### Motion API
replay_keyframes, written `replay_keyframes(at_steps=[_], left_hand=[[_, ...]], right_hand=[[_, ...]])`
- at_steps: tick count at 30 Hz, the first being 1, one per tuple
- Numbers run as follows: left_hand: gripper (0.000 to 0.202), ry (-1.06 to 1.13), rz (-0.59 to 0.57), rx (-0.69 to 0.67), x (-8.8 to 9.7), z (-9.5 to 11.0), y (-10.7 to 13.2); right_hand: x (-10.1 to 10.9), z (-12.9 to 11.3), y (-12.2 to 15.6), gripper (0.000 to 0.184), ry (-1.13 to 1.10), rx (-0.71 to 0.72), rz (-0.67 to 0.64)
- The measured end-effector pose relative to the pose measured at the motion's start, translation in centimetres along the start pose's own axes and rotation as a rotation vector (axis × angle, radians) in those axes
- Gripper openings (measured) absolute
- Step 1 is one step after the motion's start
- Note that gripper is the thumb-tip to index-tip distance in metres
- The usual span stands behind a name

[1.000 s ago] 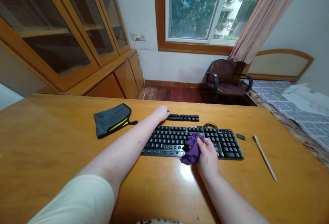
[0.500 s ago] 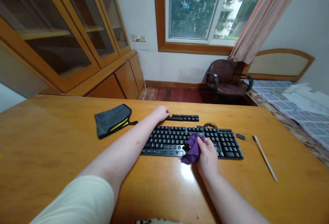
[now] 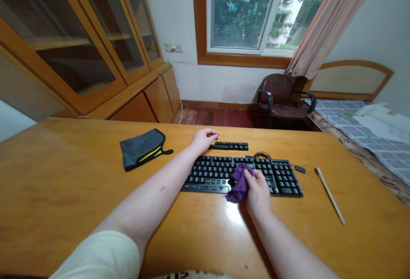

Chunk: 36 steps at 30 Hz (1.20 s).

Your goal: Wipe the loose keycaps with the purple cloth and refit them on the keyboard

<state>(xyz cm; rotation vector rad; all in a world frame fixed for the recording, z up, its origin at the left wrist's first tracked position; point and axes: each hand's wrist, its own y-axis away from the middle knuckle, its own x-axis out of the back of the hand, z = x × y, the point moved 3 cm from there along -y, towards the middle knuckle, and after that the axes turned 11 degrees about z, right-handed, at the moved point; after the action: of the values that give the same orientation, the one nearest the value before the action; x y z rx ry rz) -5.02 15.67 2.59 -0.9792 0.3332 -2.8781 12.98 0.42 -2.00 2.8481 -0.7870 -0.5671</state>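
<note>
A black keyboard [image 3: 221,173] lies on the wooden table [image 3: 64,185]. My right hand [image 3: 259,189] is closed on a crumpled purple cloth [image 3: 238,183] and presses it on the keys near the keyboard's front edge. My left hand [image 3: 203,139] reaches past the keyboard's far left corner, its fingers curled at the left end of a narrow black strip of keys [image 3: 229,145] that lies behind the keyboard. Whether those fingers grip the strip is unclear.
A grey pouch with a yellow stripe [image 3: 142,148] lies on the table to the left. A pale stick [image 3: 329,194] and a small black piece [image 3: 300,169] lie right of the keyboard. Behind the table are a brown armchair [image 3: 282,97], wooden cabinets [image 3: 96,48] and a bed [image 3: 368,138].
My left hand has lifted a little and its fingers have shifted right over the end of the key strip. The right hand with the cloth has barely moved.
</note>
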Motion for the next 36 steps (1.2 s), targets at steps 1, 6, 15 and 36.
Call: replay_keyframes(at_steps=[1,6,15,36], left_hand=[[0.024,0.061,0.004,0.022,0.0,0.3,0.8],[0.025,0.506,-0.010,0.275,-0.8,1.3,5.9],[0.016,0.521,-0.121,0.276,-2.9,3.4,12.2],[0.021,-0.161,-0.155,-0.359,-0.3,2.6,16.8]], right_hand=[[0.0,0.0,0.0,0.027,0.000,-0.002,-0.004],[-0.3,-0.5,0.3,0.025,-0.013,0.005,-0.028],[-0.6,-0.8,1.0,0.018,0.140,0.132,-0.126],[-0.1,-0.4,-0.1,0.023,0.127,0.092,-0.036]])
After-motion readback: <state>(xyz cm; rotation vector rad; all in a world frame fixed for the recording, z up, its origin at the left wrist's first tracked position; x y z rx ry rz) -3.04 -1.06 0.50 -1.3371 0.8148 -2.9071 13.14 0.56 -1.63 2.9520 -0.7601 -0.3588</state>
